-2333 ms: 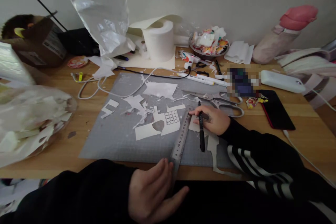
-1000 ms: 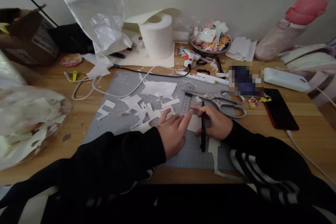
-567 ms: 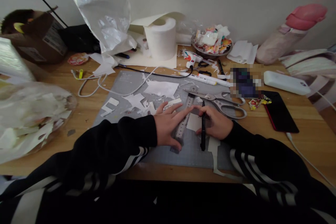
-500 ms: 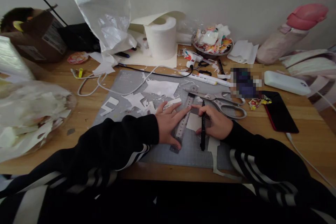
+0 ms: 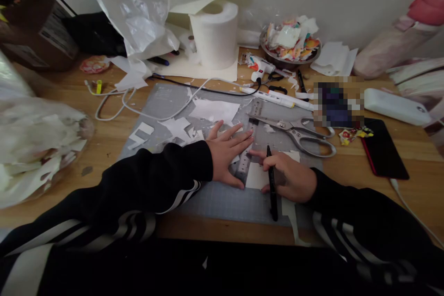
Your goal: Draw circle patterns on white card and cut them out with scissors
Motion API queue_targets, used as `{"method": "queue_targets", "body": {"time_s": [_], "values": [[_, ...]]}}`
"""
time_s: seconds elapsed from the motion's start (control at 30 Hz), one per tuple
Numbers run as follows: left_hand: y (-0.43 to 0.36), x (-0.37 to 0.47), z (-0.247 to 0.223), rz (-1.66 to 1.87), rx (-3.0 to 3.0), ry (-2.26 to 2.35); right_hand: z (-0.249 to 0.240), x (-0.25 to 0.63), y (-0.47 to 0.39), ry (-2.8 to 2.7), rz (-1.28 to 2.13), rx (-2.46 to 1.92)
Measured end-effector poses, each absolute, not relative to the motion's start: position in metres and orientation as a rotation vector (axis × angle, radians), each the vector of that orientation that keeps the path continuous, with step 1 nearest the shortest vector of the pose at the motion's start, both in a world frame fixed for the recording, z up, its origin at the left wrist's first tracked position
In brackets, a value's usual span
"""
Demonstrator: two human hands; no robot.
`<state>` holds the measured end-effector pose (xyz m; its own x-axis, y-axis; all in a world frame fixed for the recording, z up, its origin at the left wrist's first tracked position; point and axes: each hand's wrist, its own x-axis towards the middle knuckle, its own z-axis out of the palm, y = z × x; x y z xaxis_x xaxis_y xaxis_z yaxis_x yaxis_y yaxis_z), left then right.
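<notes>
My left hand [image 5: 229,155] lies with fingers spread over a clear ruler [image 5: 245,162], its fingertips and thumb on the ruler. My right hand [image 5: 289,175] is closed round a black pen [image 5: 272,185], which stands steeply between thumb and fingers. One right fingertip reaches the ruler's right edge. A small white card [image 5: 255,175] lies flat just right of the ruler, partly under my right hand. All this rests on a grey cutting mat [image 5: 215,201]. Large scissors [image 5: 294,130] lie beyond my right hand.
Paper scraps [image 5: 176,128] lie on the mat's left side. A paper roll [image 5: 215,34], a glue gun [image 5: 258,67] and a metal bowl of scraps [image 5: 277,58] stand behind. A phone [image 5: 385,150] lies right; a plastic bag of scraps [image 5: 38,148] sits left.
The ruler has shifted up relative to the card, its lower end now near my left thumb. My right hand and pen have moved slightly nearer the front edge. The whole view has shifted.
</notes>
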<state>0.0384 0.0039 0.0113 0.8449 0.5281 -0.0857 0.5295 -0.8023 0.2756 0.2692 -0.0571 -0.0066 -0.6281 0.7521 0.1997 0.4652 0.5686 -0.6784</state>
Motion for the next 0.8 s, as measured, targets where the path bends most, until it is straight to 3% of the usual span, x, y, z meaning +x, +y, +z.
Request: {"method": "queue_targets", "body": {"time_s": [0.3,0.6,0.8], "values": [[-0.002,0.034,0.005,0.187,2.826,0.927,-0.010,0.270,-0.060,-2.301,0.789,-0.955],[-0.010,0.029,-0.005,0.295,2.791,0.886,-0.002,0.272,-0.054,-2.329,0.988,-1.049],[-0.013,0.029,-0.007,0.333,2.721,0.911,0.021,0.268,-0.056,-2.209,1.044,-1.068]]}}
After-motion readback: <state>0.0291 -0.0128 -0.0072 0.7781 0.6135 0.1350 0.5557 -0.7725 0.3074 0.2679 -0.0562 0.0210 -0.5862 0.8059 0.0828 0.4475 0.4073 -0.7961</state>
